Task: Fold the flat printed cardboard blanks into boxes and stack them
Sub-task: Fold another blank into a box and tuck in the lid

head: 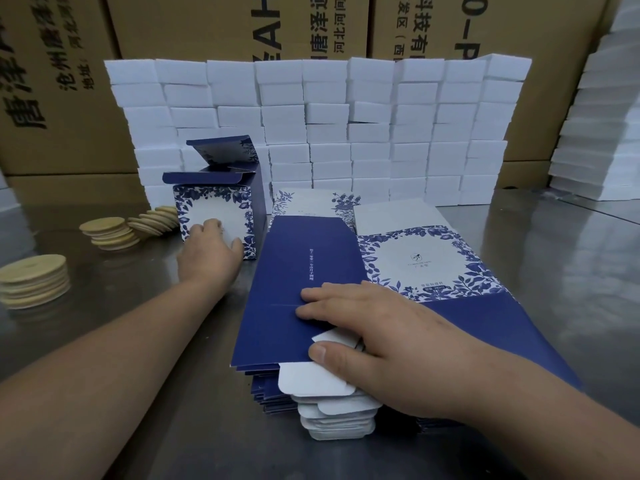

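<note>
Wall of white foam blocks (311, 133) across the back, brown printed cartons (207, 26) behind it. Stacks of round pale wooden discs (34, 282) sit left on the shiny metal worktop (173, 393). The folded blue-and-white floral cardboard box (214, 216) stands left of centre, top flaps up. My left hand (207, 251) touches its front, fingers bent, can't tell if it's gripping. Right hand (374, 337) lies on the stack of flat navy blanks (294, 271) at centre right, fingers straight, thumb at the near edge.

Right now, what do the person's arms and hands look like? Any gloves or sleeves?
No gloves: the left hand and the right hand are both bare. The left forearm and right forearm are bare too, with no sleeve in view. I see no ring, watch or bracelet. The right thumbnail is short and unpainted.
</note>
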